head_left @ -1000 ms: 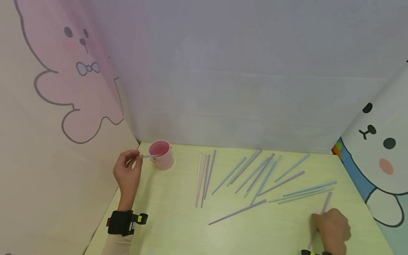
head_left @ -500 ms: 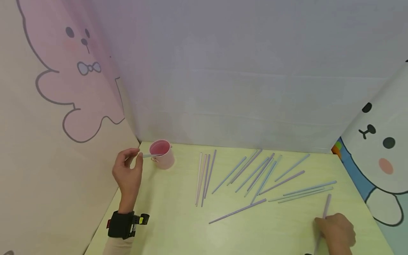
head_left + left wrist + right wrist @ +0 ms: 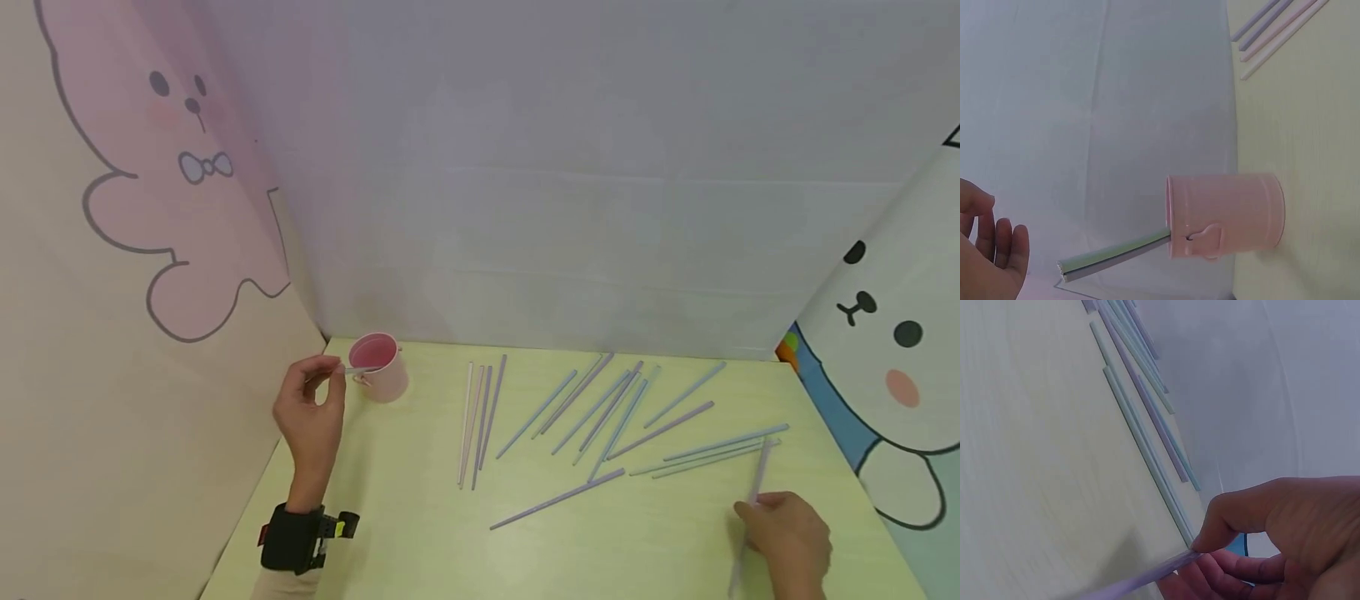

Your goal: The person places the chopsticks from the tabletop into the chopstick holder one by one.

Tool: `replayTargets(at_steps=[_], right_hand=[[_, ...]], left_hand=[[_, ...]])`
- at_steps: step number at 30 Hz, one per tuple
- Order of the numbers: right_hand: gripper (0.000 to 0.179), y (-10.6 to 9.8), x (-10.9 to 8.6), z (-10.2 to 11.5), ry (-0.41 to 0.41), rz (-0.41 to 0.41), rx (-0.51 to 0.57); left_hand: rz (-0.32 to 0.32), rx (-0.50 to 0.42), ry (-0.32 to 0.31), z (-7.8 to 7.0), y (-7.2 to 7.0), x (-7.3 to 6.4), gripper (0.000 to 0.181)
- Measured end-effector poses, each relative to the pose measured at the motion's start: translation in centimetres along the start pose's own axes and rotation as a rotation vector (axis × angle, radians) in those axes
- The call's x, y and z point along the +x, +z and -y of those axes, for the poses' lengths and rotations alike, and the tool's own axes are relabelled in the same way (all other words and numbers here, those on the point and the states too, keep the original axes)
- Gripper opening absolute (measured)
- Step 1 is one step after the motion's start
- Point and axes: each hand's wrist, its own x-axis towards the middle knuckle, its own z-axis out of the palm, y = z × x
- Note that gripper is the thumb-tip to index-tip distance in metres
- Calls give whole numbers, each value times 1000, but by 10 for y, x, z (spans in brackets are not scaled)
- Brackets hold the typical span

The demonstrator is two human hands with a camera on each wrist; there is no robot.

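My left hand hovers left of a small pink bucket, its thumb and fingers loosely bent. In the left wrist view, a green stick and a greyish-purple stick lean out of the bucket, and a gap separates them from the left hand. At the right front, my right hand pinches a thin, straw-like purple stick between thumb and fingers. The right wrist view shows the purple stick slanting down from the right hand's thumb tip.
Several pastel sticks lie scattered across the pale table, including a lone purple stick in the middle and blue and green ones at the right. A row with a white stick lies right of the bucket. Cloth walls enclose the table.
My left hand shifts slightly right, towards the bucket. My right hand keeps the purple stick, whose far end has moved a little up and left.
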Motion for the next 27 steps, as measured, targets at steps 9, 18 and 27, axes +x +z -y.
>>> replayTargets(at_steps=[9, 18, 27], right_hand=[[46, 5, -8, 26, -113, -56, 134], [43, 13, -16, 46, -193, -99, 157], [34, 23, -21, 67, -308, -152, 237]], left_hand=[[87, -24, 1, -26, 16, -18, 19], [197, -76, -10, -33, 32, -39, 21], [272, -46, -25, -33, 42, -53, 21]])
